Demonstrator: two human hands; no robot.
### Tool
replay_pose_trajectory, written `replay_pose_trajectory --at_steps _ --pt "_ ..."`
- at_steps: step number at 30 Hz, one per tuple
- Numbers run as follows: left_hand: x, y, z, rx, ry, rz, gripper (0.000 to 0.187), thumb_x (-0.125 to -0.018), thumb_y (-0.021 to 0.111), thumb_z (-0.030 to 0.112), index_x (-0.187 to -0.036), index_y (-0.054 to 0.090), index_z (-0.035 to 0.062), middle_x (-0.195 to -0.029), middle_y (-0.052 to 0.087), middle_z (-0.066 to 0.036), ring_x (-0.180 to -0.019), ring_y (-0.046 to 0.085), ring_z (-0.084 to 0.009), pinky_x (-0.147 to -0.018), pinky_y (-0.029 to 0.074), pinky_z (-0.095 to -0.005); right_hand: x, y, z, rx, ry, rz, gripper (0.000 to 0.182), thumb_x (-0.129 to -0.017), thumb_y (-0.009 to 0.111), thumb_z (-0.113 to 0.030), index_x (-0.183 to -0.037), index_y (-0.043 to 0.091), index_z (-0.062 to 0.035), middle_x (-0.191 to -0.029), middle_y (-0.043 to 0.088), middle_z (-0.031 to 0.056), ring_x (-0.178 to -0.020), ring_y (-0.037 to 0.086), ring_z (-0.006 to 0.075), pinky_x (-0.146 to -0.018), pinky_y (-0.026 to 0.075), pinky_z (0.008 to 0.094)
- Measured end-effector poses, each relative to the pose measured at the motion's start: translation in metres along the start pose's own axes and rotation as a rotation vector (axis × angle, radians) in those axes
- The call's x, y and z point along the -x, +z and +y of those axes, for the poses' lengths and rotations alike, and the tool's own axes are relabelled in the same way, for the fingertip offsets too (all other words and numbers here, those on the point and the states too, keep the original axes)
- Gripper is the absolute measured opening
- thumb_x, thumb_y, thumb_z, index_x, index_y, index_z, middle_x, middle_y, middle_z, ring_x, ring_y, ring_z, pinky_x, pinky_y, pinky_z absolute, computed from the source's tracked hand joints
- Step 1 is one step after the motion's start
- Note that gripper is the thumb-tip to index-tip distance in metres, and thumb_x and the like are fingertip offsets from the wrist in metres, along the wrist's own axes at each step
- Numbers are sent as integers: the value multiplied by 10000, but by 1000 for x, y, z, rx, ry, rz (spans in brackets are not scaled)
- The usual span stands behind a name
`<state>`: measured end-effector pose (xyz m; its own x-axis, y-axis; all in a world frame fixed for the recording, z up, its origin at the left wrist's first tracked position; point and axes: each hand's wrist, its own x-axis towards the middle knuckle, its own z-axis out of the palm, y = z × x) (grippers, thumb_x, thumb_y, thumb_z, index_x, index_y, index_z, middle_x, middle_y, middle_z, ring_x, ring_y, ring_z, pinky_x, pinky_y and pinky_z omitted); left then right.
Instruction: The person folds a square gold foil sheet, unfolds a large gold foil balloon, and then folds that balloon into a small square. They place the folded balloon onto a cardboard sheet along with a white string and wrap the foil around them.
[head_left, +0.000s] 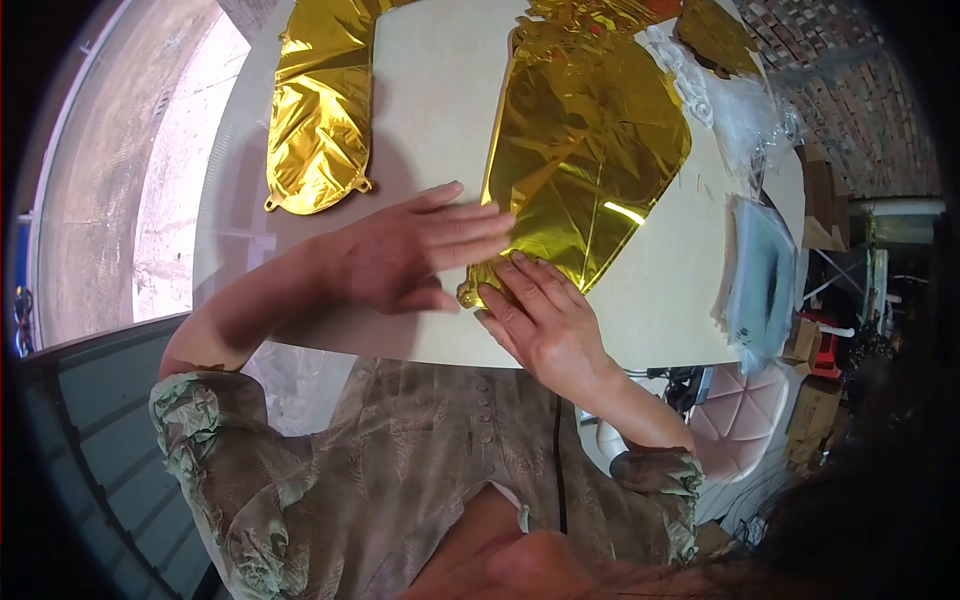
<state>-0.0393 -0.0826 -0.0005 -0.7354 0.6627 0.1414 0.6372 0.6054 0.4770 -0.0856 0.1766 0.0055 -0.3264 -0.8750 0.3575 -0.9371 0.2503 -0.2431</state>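
Observation:
A large flat gold foil balloon (590, 150) lies on the table, its narrow end with a small tab toward me. My right hand (548, 325) is closed over that near end, fingers together on the foil and thumb at its edge. Beside it, at the balloon's left edge, is my left hand (420, 250), slightly blurred. Its fingers are stretched out with the thumb apart, and the fingertips reach over the foil. To the left lies a second gold foil balloon (322, 120), with a rounded end and two small tabs; its far part runs out of view.
The table (660, 315) has a curved front edge close to my body. More crumpled gold foil (715, 35) lies at the far right. Clear plastic wrapping (745, 125) and a stack of clear plastic bags (760, 280) lie along the right side. A cushioned seat (740, 420) stands below right.

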Motion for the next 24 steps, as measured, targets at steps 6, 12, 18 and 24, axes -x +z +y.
replay_pose_trajectory --at_steps 6,12,18,24 --pt "-11 -1 -12 -340 -200 212 539 -967 582 281 -1416 495 -4 -1563 399 -170 -1447 383 -321 -1189 259 -536 0 -1 -1 5 -8 -8 298 -820 786 -211 -1086 735 -86 -1262 650 97 -1175 601 266 -1009 490 395" --pt "-28 6 -30 -368 -105 321 483 -885 674 196 -1325 596 11 -1490 500 -173 -1393 470 -296 -1146 339 -533 0 -1 -2 15 -11 -16 307 -823 786 -217 -1090 732 -78 -1286 639 103 -1195 595 273 -1012 490 400" --pt "-29 1 -31 -394 -69 309 444 -847 713 199 -1252 656 27 -1412 580 -164 -1351 528 -274 -1118 374 -547 -21 -16 -3 -91 -56 -34 425 -864 750 -292 -1197 681 -39 -1343 608 146 -1281 554 323 -1098 421 451" --pt "-44 -15 -45 -278 -137 314 430 -924 655 229 -1300 622 23 -1473 515 -162 -1401 454 -295 -1163 333 -494 -9 1 1 -82 -111 -90 463 -899 710 -333 -1234 653 -18 -1367 592 162 -1311 535 328 -1135 380 461"
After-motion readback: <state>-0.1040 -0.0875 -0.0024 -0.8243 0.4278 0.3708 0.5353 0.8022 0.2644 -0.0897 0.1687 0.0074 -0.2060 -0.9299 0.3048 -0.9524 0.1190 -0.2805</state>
